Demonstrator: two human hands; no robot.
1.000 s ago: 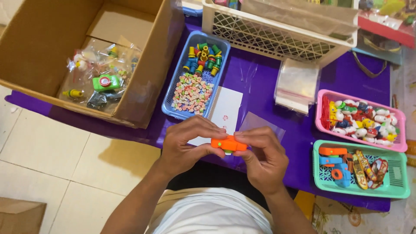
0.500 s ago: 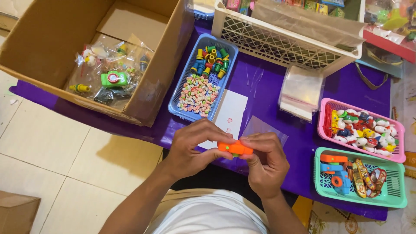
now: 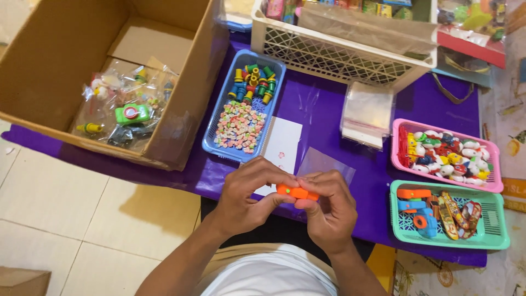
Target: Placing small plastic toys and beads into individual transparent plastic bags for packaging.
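Between both hands, above the near edge of the purple table (image 3: pixel 323 118), sits a small orange toy (image 3: pixel 296 192). The left hand (image 3: pixel 249 194) pinches one end with fingers pressed together; the right hand (image 3: pixel 329 211) pinches the other. Just beyond lie a clear plastic bag (image 3: pixel 324 163) and a white card (image 3: pixel 284 143), beside a blue tray (image 3: pixel 215 143) of small beads. Green basket (image 3: pixel 493 241) stands right.

One view only, head-worn. The scene is seen from above, looking steeply down and forward across the purple table (image 3: pixel 329 118). The person's own forearms and lap are included at the bottom edge, close to the lens; the white crate (image 3: pixel 334 52) is cut off at top.
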